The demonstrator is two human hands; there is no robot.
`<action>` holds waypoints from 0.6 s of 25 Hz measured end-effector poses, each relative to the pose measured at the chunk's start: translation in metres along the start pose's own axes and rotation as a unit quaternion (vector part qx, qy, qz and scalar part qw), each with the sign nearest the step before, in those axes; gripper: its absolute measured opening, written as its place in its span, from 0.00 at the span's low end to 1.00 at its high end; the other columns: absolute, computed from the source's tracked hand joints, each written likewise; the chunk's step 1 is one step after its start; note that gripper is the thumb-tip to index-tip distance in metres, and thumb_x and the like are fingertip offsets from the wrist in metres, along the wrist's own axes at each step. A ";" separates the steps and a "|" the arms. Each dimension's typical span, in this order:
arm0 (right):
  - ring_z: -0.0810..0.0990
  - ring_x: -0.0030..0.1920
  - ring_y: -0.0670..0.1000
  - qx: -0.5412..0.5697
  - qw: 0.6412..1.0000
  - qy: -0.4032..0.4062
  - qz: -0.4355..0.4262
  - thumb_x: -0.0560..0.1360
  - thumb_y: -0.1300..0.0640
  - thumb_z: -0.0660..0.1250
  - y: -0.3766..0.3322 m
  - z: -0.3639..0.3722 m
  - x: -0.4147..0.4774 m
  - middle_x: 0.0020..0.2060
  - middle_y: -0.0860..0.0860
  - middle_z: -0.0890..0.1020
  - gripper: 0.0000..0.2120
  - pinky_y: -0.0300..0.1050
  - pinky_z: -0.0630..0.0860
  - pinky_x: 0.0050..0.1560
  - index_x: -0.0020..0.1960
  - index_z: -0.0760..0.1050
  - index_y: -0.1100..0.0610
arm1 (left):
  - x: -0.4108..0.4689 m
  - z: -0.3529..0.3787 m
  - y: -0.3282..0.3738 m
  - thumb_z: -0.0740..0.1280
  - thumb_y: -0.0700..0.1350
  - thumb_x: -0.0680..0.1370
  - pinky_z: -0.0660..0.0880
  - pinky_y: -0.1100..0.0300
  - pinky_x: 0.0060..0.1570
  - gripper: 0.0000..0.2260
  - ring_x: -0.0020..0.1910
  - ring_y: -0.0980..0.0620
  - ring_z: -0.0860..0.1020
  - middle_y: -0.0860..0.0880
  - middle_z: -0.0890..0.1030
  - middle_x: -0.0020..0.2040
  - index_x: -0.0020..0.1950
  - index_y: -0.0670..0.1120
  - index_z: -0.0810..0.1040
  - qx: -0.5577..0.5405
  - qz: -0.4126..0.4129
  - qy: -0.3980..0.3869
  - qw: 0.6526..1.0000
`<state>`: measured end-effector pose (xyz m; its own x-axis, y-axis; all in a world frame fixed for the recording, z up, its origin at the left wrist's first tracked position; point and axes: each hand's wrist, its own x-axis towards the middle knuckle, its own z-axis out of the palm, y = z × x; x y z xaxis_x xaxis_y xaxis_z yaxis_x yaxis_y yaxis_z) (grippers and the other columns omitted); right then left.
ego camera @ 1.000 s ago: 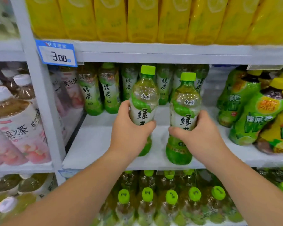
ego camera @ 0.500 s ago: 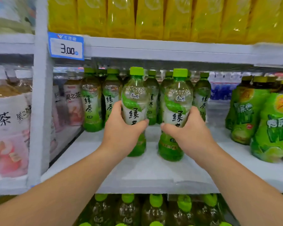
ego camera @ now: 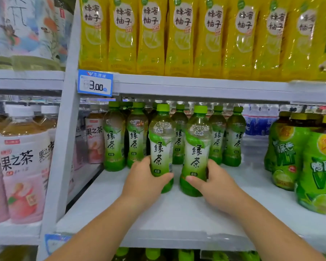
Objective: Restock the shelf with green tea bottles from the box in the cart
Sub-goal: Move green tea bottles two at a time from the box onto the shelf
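Observation:
Two green tea bottles stand upright on the white middle shelf (ego camera: pixel 177 219), side by side. My left hand (ego camera: pixel 142 182) grips the left bottle (ego camera: pixel 161 140) low on its label. My right hand (ego camera: pixel 217 187) grips the right bottle (ego camera: pixel 197 144) near its base. Both bottles sit just in front of a back row of several green tea bottles (ego camera: pixel 232 136). The box and the cart are out of view.
Large green lime drink bottles (ego camera: pixel 288 151) stand at the right of the same shelf. Pink fruit tea bottles (ego camera: pixel 24 166) fill the bay to the left, past a white upright post (ego camera: pixel 62 147). Yellow honey pomelo bottles (ego camera: pixel 181 34) line the shelf above, with a 3.00 price tag (ego camera: pixel 95 82).
Both hands have pushed their bottles deeper into the shelf, towards the back row. The bottles now stand on the shelf board, and my grip has slid lower on them.

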<state>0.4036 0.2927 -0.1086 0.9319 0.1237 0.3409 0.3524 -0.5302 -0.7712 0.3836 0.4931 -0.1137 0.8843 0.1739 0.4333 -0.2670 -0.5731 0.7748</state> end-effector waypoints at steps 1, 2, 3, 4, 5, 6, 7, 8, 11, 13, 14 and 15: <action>0.78 0.55 0.43 0.000 1.000 0.004 -0.001 0.73 0.47 0.74 0.000 0.005 0.006 0.53 0.39 0.79 0.20 0.42 0.74 0.55 0.61 0.71 0.44 | 0.003 0.004 0.004 0.77 0.54 0.71 0.78 0.50 0.57 0.18 0.54 0.51 0.79 0.52 0.81 0.54 0.57 0.53 0.78 0.016 -0.002 0.017 1.000; 0.78 0.56 0.45 -0.005 1.000 0.008 0.000 0.74 0.47 0.74 0.001 0.008 0.013 0.55 0.41 0.80 0.20 0.42 0.73 0.56 0.62 0.71 0.46 | 0.008 0.008 0.006 0.78 0.52 0.71 0.78 0.50 0.56 0.19 0.54 0.50 0.79 0.51 0.81 0.53 0.57 0.50 0.76 0.024 -0.006 0.031 0.999; 0.78 0.56 0.47 -0.010 1.000 0.012 0.004 0.74 0.48 0.74 0.002 0.010 0.021 0.55 0.43 0.80 0.21 0.43 0.73 0.56 0.63 0.71 0.48 | 0.012 0.012 0.009 0.78 0.51 0.71 0.79 0.51 0.55 0.20 0.54 0.49 0.80 0.51 0.81 0.53 0.57 0.48 0.74 0.028 -0.015 0.040 0.999; 0.78 0.56 0.49 -0.012 1.000 0.016 0.012 0.74 0.48 0.74 0.003 0.011 0.027 0.56 0.45 0.80 0.21 0.44 0.73 0.56 0.63 0.71 0.50 | 0.017 0.015 0.011 0.78 0.51 0.71 0.79 0.50 0.54 0.21 0.54 0.49 0.80 0.50 0.81 0.53 0.57 0.47 0.72 0.038 -0.024 0.045 0.998; 0.77 0.56 0.50 -0.017 0.999 0.018 0.022 0.74 0.48 0.74 0.003 0.012 0.035 0.55 0.46 0.79 0.22 0.45 0.73 0.56 0.63 0.71 0.52 | 0.021 0.017 0.011 0.78 0.51 0.72 0.79 0.49 0.53 0.22 0.53 0.48 0.80 0.49 0.81 0.53 0.57 0.46 0.71 0.055 -0.029 0.050 0.997; 0.77 0.55 0.50 -0.027 0.999 0.018 0.030 0.74 0.47 0.74 0.003 0.013 0.042 0.54 0.47 0.78 0.22 0.45 0.73 0.55 0.62 0.70 0.53 | 0.025 0.020 0.012 0.77 0.52 0.72 0.80 0.48 0.53 0.22 0.53 0.47 0.80 0.48 0.80 0.52 0.57 0.45 0.71 0.075 -0.029 0.055 0.995; 0.76 0.53 0.50 -0.041 0.998 0.016 0.035 0.74 0.47 0.74 0.003 0.013 0.049 0.52 0.47 0.77 0.21 0.44 0.72 0.53 0.60 0.70 0.53 | 0.028 0.022 0.011 0.77 0.53 0.72 0.80 0.48 0.52 0.22 0.52 0.46 0.80 0.47 0.80 0.52 0.57 0.45 0.71 0.094 -0.028 0.062 0.993; 0.75 0.51 0.50 -0.051 0.998 0.014 0.040 0.74 0.47 0.74 0.002 0.014 0.055 0.50 0.46 0.76 0.19 0.43 0.70 0.51 0.58 0.69 0.52 | 0.031 0.024 0.011 0.76 0.53 0.73 0.80 0.50 0.50 0.22 0.52 0.46 0.80 0.47 0.80 0.51 0.57 0.44 0.71 0.112 -0.029 0.068 0.991; 0.74 0.51 0.50 -0.058 0.996 0.015 0.063 0.73 0.46 0.73 0.003 0.017 0.068 0.50 0.47 0.76 0.19 0.44 0.69 0.50 0.57 0.69 0.51 | 0.040 0.029 0.008 0.75 0.54 0.74 0.75 0.53 0.45 0.23 0.53 0.44 0.79 0.46 0.76 0.53 0.60 0.44 0.69 0.156 -0.034 0.082 0.984; 0.74 0.51 0.51 -0.056 0.996 0.016 0.070 0.74 0.46 0.73 0.005 0.021 0.073 0.52 0.48 0.77 0.20 0.44 0.69 0.51 0.59 0.69 0.51 | 0.045 0.032 0.005 0.74 0.55 0.75 0.74 0.55 0.47 0.24 0.54 0.45 0.78 0.46 0.73 0.57 0.62 0.43 0.70 0.169 -0.036 0.087 0.981; 0.74 0.51 0.51 -0.052 0.996 0.017 0.070 0.74 0.45 0.73 0.007 0.023 0.076 0.53 0.48 0.77 0.21 0.44 0.69 0.51 0.60 0.69 0.51 | 0.049 0.032 0.002 0.74 0.55 0.75 0.73 0.56 0.47 0.24 0.54 0.45 0.77 0.46 0.72 0.58 0.62 0.43 0.70 0.174 -0.036 0.088 0.980; 0.73 0.51 0.50 -0.049 0.996 0.018 0.072 0.74 0.45 0.73 0.008 0.024 0.079 0.53 0.48 0.77 0.21 0.44 0.68 0.51 0.60 0.69 0.51 | 0.051 0.033 0.001 0.73 0.56 0.75 0.72 0.56 0.47 0.24 0.54 0.45 0.77 0.46 0.71 0.58 0.62 0.43 0.71 0.178 -0.036 0.090 0.979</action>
<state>0.4818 0.3184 -0.1013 0.9678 0.0114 0.2515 0.2043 -0.6194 -0.7580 0.4416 0.4751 -0.1063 0.8058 0.3445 0.4817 -0.0267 -0.7914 0.6107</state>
